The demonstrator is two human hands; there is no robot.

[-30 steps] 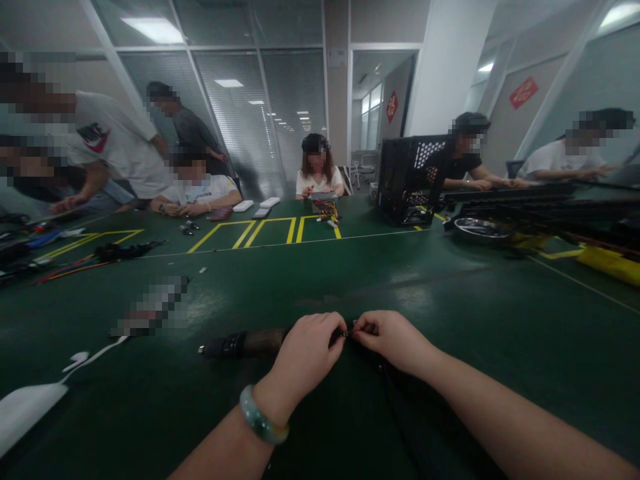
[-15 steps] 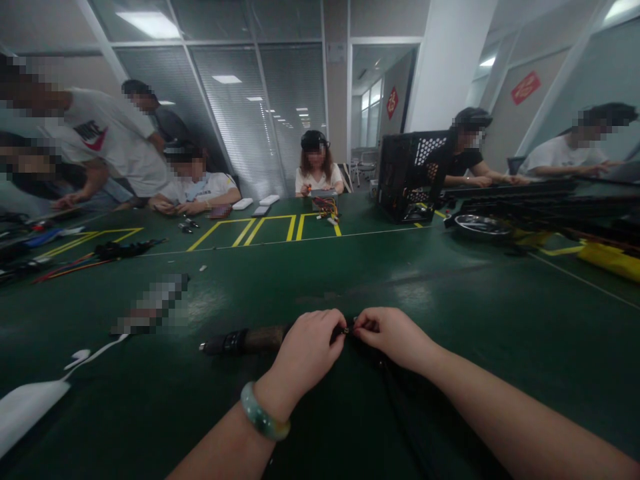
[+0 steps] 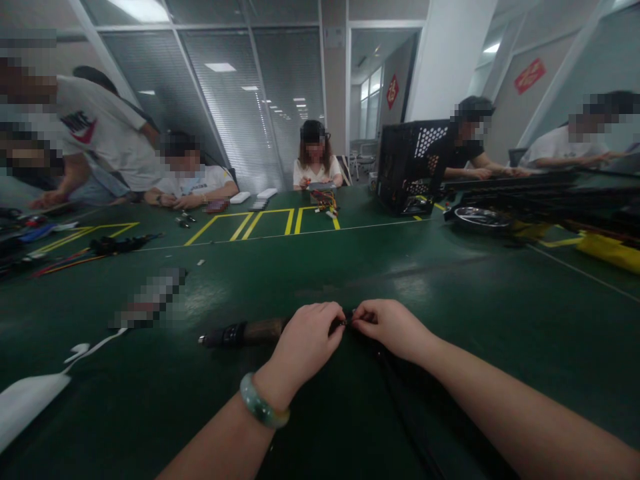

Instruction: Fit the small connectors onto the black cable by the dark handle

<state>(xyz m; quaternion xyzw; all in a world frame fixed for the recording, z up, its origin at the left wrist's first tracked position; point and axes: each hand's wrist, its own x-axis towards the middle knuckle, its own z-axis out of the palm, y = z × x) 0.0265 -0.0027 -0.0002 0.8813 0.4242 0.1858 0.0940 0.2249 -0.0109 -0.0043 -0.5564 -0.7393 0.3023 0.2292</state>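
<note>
A straight electric screwdriver [image 3: 260, 333] lies on the green table with its metal tip to the left. It has a black front collar and a brown grip. My left hand [image 3: 311, 337] closes around its rear end, which the fingers largely hide. Close by on the right, my right hand [image 3: 390, 330] pinches the end of a black cable [image 3: 400, 393] against the back of the screwdriver. The fingertips of both hands nearly meet, and a small shiny part shows between them. Whether plug and socket are joined cannot be made out.
A blurred-out flat device [image 3: 150, 297] with a white cord lies left. Wires and dark parts [image 3: 120, 243] sit beyond it. A black computer case [image 3: 410, 167] stands at the back right, near a dark frame with yellow parts [image 3: 607, 253]. Several people sit or lean around the table.
My fingertips have drawn slightly closer together, and less of the shiny part shows between them. The whole view has shifted a little; the screwdriver lies as before.
</note>
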